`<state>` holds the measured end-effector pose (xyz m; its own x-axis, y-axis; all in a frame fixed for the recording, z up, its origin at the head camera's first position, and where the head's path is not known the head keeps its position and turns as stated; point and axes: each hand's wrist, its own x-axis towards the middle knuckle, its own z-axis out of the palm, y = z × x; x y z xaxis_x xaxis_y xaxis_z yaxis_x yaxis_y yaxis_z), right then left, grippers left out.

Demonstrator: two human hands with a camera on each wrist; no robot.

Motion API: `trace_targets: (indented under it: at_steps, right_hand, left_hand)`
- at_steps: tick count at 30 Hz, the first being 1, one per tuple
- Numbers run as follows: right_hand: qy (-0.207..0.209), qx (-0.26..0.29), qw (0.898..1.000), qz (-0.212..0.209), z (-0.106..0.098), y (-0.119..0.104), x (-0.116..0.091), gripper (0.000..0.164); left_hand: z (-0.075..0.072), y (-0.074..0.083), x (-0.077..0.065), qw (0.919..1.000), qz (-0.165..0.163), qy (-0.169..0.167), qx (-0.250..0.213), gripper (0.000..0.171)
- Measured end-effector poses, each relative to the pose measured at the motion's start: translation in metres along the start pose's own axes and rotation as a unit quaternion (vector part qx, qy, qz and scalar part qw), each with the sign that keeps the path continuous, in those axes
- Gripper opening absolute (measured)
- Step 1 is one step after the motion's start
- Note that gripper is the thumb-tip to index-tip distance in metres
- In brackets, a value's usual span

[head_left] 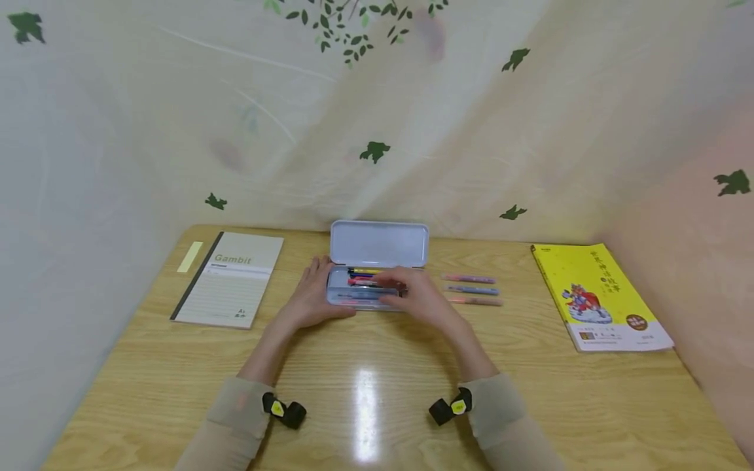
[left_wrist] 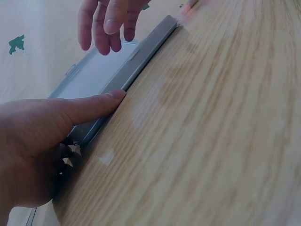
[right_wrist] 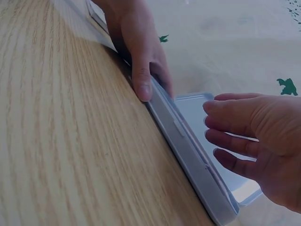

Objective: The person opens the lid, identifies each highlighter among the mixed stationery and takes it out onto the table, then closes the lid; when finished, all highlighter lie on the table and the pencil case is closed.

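An open pale blue pencil case (head_left: 379,244) stands at the table's far middle, its lid tipped back. Several pens and pencils (head_left: 359,275) lie inside, yellow, blue and red among them. My left hand (head_left: 310,296) grips the left end of the case; in the left wrist view its thumb (left_wrist: 101,104) lies along the front wall. Over the right part of the case hovers my right hand (head_left: 419,296), covering some of the contents. In the right wrist view, that hand's fingers (right_wrist: 235,141) are loosely bent with nothing between them.
Three markers (head_left: 471,290) lie in a row to the right of the case. At the left are a Gambit notebook (head_left: 232,278) and a pale yellow strip (head_left: 190,257). A yellow book (head_left: 595,288) lies far right. A patterned curtain (head_left: 377,118) hangs behind the table.
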<state>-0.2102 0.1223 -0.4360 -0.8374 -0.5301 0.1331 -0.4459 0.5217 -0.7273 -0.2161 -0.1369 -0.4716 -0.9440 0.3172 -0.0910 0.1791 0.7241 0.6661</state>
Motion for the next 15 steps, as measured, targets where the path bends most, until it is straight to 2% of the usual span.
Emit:
trace_targets:
  at_steps: [6,15]
  right_hand:
    - [-0.013,-0.030,0.999,0.011,0.0045,-0.0007,-0.0012,0.037]
    - [-0.035,-0.099,0.994,-0.002,0.0106,-0.0006,0.0007,0.033]
  left_hand:
    - [0.0012,0.0002,0.0001,1.0000,-0.001,-0.001,0.000,0.108]
    - [0.0006,-0.0005,0.0007,1.0000,0.003,0.002,0.003,0.106]
